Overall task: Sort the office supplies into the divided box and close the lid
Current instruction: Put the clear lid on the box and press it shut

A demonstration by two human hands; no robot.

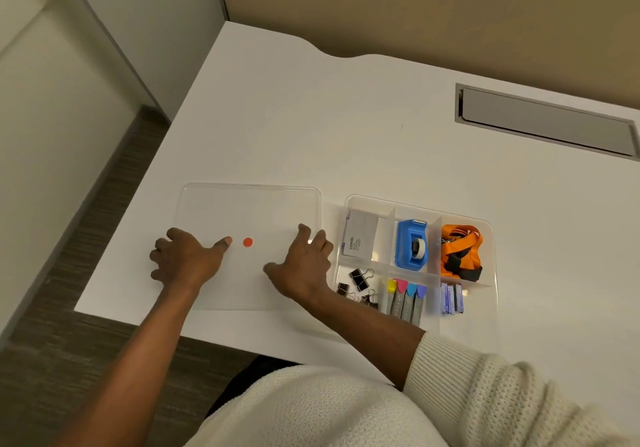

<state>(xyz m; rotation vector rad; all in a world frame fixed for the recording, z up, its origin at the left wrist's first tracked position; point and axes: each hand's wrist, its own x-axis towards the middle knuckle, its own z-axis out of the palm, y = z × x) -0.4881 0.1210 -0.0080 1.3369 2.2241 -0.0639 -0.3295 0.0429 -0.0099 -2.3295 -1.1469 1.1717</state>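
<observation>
We see a clear lid [249, 204] lying flat on the white desk [346, 128], its long side running left to right, with an orange dot [247, 242] near its middle. Its near edge sits close to the desk's front edge, and its left edge is not far from the desk's left side, beyond which the floor [86, 238] drops away. Behind the lid the desk is bare up to the wall [415, 6], so there is open room that way.

Our left hand [183, 259] rests on the lid's left part, fingers spread and lightly curled, the thumb stretched toward the dot; it grips nothing that we can see. Our right hand [304, 266] lies at the lid's right edge, fingers curled over or against that edge; whether they have truly caught it we cannot tell.

Just right of the lid, with a narrow gap between, stands the divided box [491, 238], open, its long side also running left to right. In the far row we see a white card box [360, 238], a blue tape dispenser [412, 245] and an orange lanyard [460, 249]. In the near row lie black binder clips [360, 284], coloured tabs [407, 299] and small purple packs [451, 298]. Right of the box the desk stays open; a grey cable hatch [547, 122] sits far back on the right.
</observation>
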